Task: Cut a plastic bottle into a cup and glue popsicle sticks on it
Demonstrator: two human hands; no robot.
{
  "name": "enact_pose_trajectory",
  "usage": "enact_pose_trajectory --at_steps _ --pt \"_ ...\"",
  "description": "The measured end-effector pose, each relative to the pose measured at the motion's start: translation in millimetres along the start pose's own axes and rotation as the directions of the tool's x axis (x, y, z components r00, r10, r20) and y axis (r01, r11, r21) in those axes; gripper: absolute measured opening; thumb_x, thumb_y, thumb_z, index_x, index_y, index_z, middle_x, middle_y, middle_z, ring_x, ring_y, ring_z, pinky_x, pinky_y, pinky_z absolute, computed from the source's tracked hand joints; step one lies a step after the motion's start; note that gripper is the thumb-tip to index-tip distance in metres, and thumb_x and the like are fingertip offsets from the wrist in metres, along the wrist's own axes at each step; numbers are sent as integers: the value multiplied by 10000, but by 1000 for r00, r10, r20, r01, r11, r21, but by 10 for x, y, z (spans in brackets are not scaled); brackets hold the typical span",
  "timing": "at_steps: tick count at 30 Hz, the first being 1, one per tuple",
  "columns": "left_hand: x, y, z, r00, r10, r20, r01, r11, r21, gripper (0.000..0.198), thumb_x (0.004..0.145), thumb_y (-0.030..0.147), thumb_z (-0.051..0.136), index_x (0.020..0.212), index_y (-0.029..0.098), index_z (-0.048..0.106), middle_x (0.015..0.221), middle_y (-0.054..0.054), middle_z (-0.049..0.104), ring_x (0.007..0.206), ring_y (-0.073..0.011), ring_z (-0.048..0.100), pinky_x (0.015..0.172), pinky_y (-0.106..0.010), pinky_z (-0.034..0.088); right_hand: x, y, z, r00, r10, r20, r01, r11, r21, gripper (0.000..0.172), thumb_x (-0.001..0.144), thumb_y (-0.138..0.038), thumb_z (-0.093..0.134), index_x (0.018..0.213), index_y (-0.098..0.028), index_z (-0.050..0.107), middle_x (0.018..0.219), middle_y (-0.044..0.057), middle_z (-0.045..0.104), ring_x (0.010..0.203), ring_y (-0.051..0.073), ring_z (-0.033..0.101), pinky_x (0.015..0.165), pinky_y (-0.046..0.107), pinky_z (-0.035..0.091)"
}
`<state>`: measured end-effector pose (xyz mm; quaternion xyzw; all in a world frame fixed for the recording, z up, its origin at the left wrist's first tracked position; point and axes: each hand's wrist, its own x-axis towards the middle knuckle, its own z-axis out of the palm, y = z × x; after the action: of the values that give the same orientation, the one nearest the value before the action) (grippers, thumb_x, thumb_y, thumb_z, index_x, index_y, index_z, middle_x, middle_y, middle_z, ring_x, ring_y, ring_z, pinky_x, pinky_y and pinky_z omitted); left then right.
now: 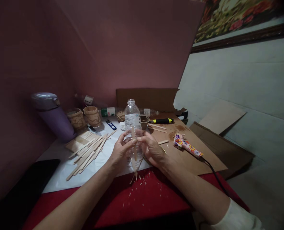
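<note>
A clear plastic bottle (131,110) with a white label stands upright between my hands. Against its near side is a wooden craft stick (133,132), held lengthwise with both thumbs at it. My left hand (121,150) is closed around the bottle's left side. On the right side, my right hand (153,150) has its fingers bent round the bottle and its thumb close to the stick. The fingers behind the bottle are partly hidden. Below it, pointed wood pieces (135,171) and small splinters (142,182) lie at the red cloth's edge.
Many craft sticks (91,153) lie on white paper at left, near two wooden-looking cups (92,116), a blue cutter (111,124) and a purple tumbler (54,118). At right, cardboard (204,164) bears a flower-patterned glue gun (187,145) with its cord and a yellow-black-handled tool (162,121).
</note>
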<state>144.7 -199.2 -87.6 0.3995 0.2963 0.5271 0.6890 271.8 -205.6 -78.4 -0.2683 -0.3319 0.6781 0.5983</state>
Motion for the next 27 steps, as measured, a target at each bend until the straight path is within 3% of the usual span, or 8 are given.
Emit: enact_pose_trajectory --at_steps 11,17,22,27 --pt "1 -14 -21 1000 -10 -1 10 1000 3 676 714 292 840 1310 227 527 966 -68 737 746 -175 704 663 -265 536 -2 -14 -1 1000 24 -20 -25 999 -23 407 641 -197 739 1020 -212 590 878 -12 727 693 135 647 645 248 500" --pt "53 -72 -29 998 56 -16 -56 998 -22 537 716 343 826 1192 203 618 1078 -79 731 827 -185 709 761 -287 536 19 13 -14 998 -42 -39 40 998 -47 360 643 -205 739 980 -204 613 870 13 740 738 185 683 712 310 522" --pt "60 -48 31 994 60 -96 -64 997 -44 474 724 393 809 1120 176 665 1023 -67 744 754 -159 697 663 -252 525 28 40 -28 997 -37 -67 35 999 -28 373 648 -191 745 990 -209 596 870 4 735 771 187 687 760 321 523" --pt "50 -62 87 973 100 -207 -121 989 -90 379 704 368 809 982 133 703 867 -48 746 724 -147 671 689 -249 526 60 107 -46 995 -74 -71 72 997 -33 391 625 -187 767 971 -216 587 871 -6 720 816 182 674 797 321 509"
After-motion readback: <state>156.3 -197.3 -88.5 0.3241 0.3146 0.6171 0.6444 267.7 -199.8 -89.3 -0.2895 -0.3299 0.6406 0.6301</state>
